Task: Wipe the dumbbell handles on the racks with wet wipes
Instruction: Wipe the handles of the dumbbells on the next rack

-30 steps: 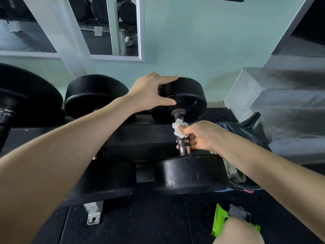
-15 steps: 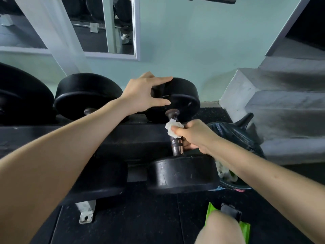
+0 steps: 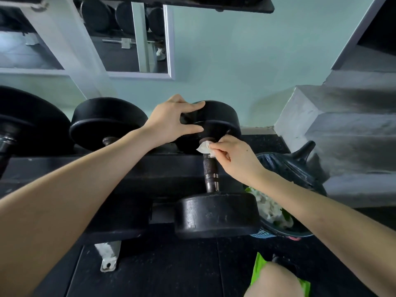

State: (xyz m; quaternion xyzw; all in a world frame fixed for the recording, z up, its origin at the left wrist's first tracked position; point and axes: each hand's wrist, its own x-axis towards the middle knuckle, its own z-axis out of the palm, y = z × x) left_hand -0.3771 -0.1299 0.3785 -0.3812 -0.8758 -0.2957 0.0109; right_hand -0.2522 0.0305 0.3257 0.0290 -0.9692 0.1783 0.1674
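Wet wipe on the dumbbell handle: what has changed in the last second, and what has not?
The right hand slid the wet wipe up the handle to its far end, baring the knurled middle. It still pinches the wipe. The left hand stays on the far weight head.

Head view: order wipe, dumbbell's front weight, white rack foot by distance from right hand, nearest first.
1. wipe: pinched in the right hand itself.
2. front weight: below the hand, toward the camera.
3. rack foot: lower left, on the floor.

Bin bag; grey steps, probably concrete.
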